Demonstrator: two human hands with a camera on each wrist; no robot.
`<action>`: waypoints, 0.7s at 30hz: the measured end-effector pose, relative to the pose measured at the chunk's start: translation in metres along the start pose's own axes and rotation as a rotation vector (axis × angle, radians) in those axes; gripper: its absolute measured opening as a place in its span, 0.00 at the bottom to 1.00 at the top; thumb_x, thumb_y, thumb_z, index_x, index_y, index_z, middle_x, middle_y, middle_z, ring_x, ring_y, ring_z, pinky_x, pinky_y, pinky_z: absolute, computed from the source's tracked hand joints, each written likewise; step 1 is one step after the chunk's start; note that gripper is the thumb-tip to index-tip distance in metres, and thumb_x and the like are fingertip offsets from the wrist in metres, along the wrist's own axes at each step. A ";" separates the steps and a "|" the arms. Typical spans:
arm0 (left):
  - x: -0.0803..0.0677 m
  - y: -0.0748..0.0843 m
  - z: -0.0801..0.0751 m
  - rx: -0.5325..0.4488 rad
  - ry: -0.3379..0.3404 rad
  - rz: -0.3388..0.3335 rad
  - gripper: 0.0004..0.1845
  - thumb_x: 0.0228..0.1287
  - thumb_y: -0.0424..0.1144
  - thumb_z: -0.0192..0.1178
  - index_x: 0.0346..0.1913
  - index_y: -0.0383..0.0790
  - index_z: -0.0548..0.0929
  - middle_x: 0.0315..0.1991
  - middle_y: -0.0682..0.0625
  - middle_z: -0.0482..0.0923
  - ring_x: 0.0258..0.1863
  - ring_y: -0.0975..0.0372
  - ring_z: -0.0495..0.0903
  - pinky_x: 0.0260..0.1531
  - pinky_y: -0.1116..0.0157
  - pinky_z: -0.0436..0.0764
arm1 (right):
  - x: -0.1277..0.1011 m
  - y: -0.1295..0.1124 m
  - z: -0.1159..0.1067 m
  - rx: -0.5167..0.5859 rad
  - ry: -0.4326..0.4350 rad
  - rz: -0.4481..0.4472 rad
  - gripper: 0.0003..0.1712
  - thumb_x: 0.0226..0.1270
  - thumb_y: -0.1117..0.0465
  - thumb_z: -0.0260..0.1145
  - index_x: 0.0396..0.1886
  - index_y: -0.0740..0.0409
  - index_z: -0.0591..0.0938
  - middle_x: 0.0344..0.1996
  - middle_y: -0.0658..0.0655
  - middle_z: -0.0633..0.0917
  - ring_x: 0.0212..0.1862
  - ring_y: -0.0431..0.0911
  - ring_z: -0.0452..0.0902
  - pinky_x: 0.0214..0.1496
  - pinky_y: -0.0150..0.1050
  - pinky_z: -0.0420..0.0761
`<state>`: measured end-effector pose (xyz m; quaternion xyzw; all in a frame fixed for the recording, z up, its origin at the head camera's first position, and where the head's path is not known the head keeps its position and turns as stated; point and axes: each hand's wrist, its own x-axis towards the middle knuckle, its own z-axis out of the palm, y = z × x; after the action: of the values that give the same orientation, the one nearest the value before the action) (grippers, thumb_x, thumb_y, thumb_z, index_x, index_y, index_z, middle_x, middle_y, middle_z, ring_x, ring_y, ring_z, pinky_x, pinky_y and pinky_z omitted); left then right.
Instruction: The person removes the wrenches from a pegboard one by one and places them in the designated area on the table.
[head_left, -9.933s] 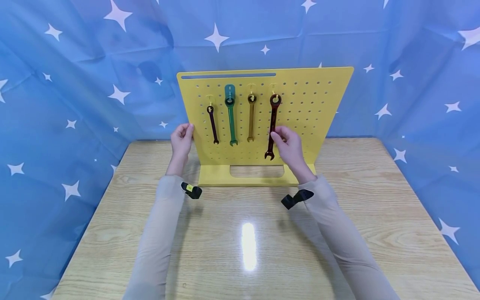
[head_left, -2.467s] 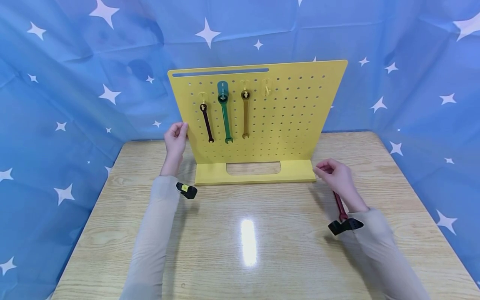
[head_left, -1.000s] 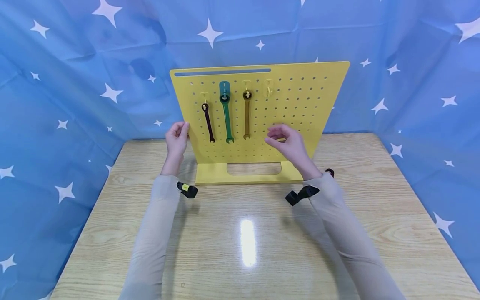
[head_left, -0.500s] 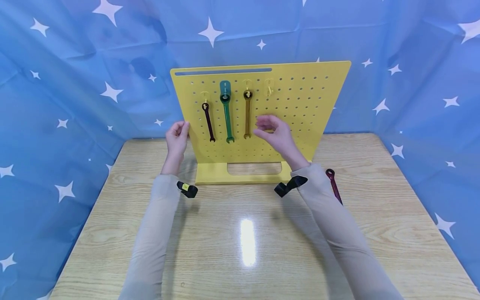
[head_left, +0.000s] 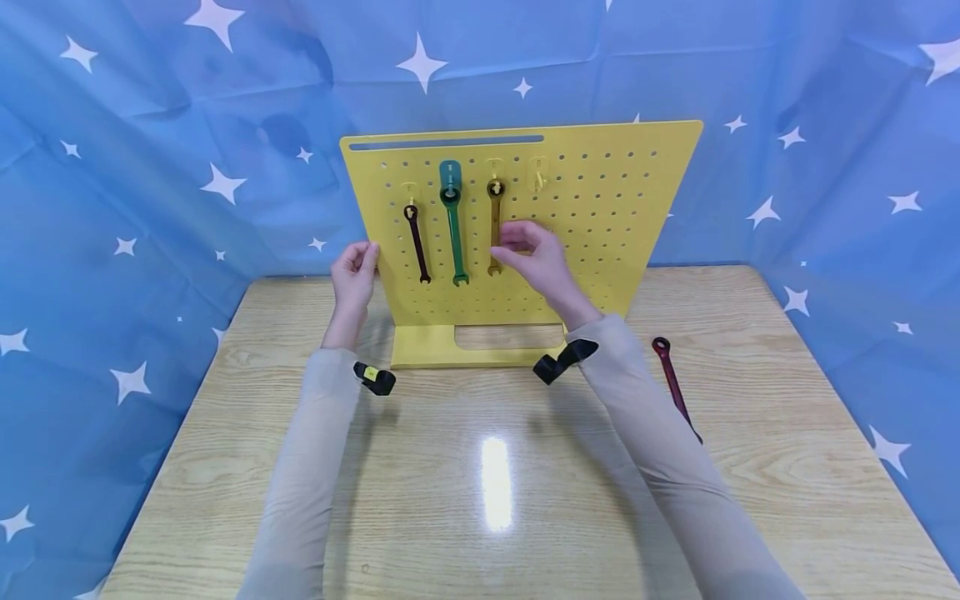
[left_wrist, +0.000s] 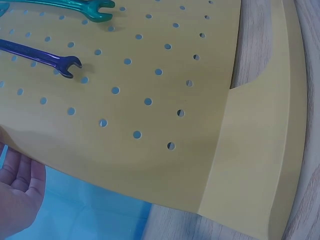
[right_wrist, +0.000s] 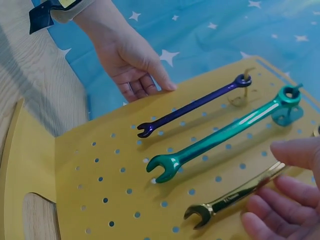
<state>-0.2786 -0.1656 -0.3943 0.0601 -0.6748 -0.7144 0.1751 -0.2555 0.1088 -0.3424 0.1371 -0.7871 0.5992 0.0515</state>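
Observation:
My left hand (head_left: 351,279) holds the left edge of the yellow pegboard (head_left: 600,208), thumb on the front and curled fingers behind. My right hand (head_left: 538,260) is at the gold combination wrench (head_left: 495,221), which hangs by its ring end from a yellow hook. In the right wrist view the thumb and loosely bent fingers lie on either side of the gold shaft, with a gap between them; contact is hard to tell. Left of it hang a green wrench (head_left: 455,237) and a smaller dark purple wrench (head_left: 417,246).
A dark red wrench (head_left: 670,375) lies on the wooden table (head_left: 450,500) beside my right forearm, its lower end near the sleeve. An unoccupied yellow hook (head_left: 537,177) is right of the gold wrench. A blue star-patterned cloth (head_left: 165,217) hangs behind the board.
The red wrench has gone from its hook to the table on the right. My right hand let it go, then moved left to the gold wrench. My left hand stays on the board's edge.

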 end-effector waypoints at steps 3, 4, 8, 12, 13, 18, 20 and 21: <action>0.000 0.000 0.000 0.003 0.000 -0.003 0.07 0.65 0.35 0.58 0.29 0.47 0.77 0.27 0.56 0.76 0.28 0.66 0.73 0.33 0.73 0.76 | 0.002 -0.001 0.003 -0.002 0.005 0.005 0.22 0.60 0.66 0.68 0.54 0.67 0.75 0.48 0.64 0.80 0.49 0.51 0.75 0.54 0.39 0.74; 0.000 0.000 0.000 0.004 0.000 -0.003 0.07 0.65 0.35 0.58 0.29 0.47 0.77 0.27 0.56 0.76 0.28 0.66 0.73 0.33 0.73 0.76 | 0.003 -0.001 0.004 -0.001 0.010 0.011 0.22 0.60 0.66 0.68 0.53 0.67 0.75 0.48 0.64 0.81 0.48 0.51 0.75 0.54 0.39 0.74; 0.001 0.000 0.000 0.007 0.002 -0.003 0.07 0.66 0.35 0.58 0.29 0.48 0.77 0.27 0.56 0.76 0.28 0.66 0.73 0.34 0.71 0.77 | 0.004 -0.004 0.007 0.008 0.035 0.037 0.18 0.61 0.67 0.67 0.50 0.67 0.77 0.45 0.64 0.81 0.46 0.50 0.75 0.51 0.37 0.74; 0.001 -0.001 0.000 0.000 0.000 0.002 0.07 0.65 0.35 0.58 0.29 0.47 0.77 0.26 0.56 0.76 0.28 0.66 0.72 0.34 0.70 0.77 | 0.006 -0.005 0.009 0.021 0.060 0.075 0.15 0.61 0.67 0.66 0.47 0.67 0.78 0.42 0.62 0.82 0.43 0.46 0.75 0.47 0.34 0.74; 0.001 -0.001 0.000 -0.004 0.000 0.004 0.07 0.65 0.35 0.58 0.29 0.47 0.77 0.26 0.55 0.76 0.28 0.66 0.73 0.34 0.70 0.77 | 0.006 -0.005 0.009 0.024 0.066 0.084 0.14 0.61 0.67 0.66 0.46 0.67 0.79 0.41 0.61 0.82 0.42 0.46 0.74 0.46 0.34 0.74; 0.001 -0.002 0.000 -0.015 -0.003 0.014 0.07 0.65 0.34 0.58 0.29 0.47 0.77 0.26 0.56 0.76 0.28 0.66 0.73 0.32 0.72 0.77 | 0.006 -0.004 0.010 0.027 0.080 0.102 0.11 0.62 0.67 0.65 0.44 0.67 0.79 0.39 0.60 0.82 0.38 0.42 0.74 0.42 0.32 0.75; 0.001 -0.002 0.000 -0.017 -0.003 0.013 0.08 0.65 0.34 0.58 0.29 0.47 0.77 0.27 0.56 0.76 0.28 0.66 0.73 0.32 0.73 0.77 | 0.005 -0.004 0.010 0.027 0.081 0.100 0.10 0.62 0.68 0.65 0.43 0.67 0.79 0.38 0.59 0.83 0.37 0.42 0.74 0.40 0.31 0.75; 0.001 -0.002 0.000 -0.018 -0.003 0.012 0.07 0.65 0.34 0.58 0.29 0.47 0.77 0.27 0.56 0.76 0.28 0.66 0.73 0.32 0.73 0.77 | 0.004 -0.004 0.010 0.026 0.080 0.094 0.10 0.62 0.68 0.65 0.43 0.68 0.80 0.37 0.59 0.83 0.36 0.41 0.74 0.39 0.31 0.75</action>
<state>-0.2799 -0.1658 -0.3957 0.0535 -0.6691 -0.7194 0.1788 -0.2578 0.0976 -0.3401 0.0764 -0.7821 0.6161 0.0530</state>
